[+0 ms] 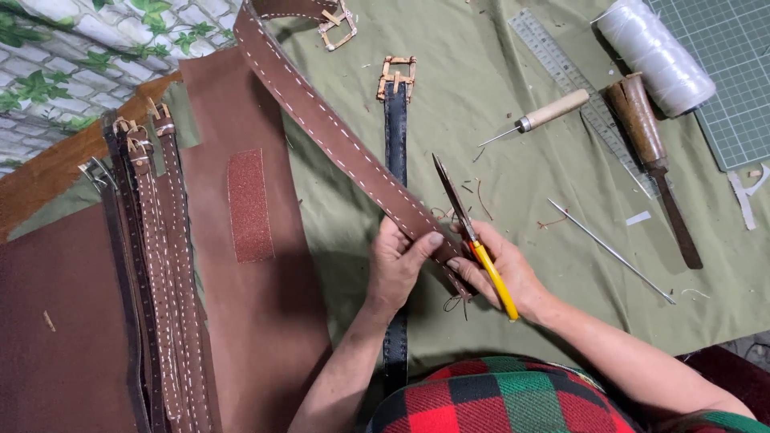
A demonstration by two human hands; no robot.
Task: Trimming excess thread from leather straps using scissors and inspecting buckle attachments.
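Brown belt [337, 136] with white stitches, stretched slantwise over the green cloth [513, 184]. Pinched near its end by the left hand [399, 265]. Scissors [473, 236] with yellow handles gripped in the right hand [501, 273], blades open beside the belt. Dark belt [395, 136] underneath. More belts [152, 265] piled left; awl [541, 116], ruler [573, 80], thread spool [654, 52] farther right.

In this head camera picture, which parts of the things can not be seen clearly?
- End of the brown stitched belt: covered by the left hand and right hand.
- Scissors handles: mostly hidden inside the right hand; only a yellow part shows.
- Dark belt: its lower part passes under the hands.
- White thread spool: cut off by the top edge.
- Loose thread below the hands: too thin to follow.
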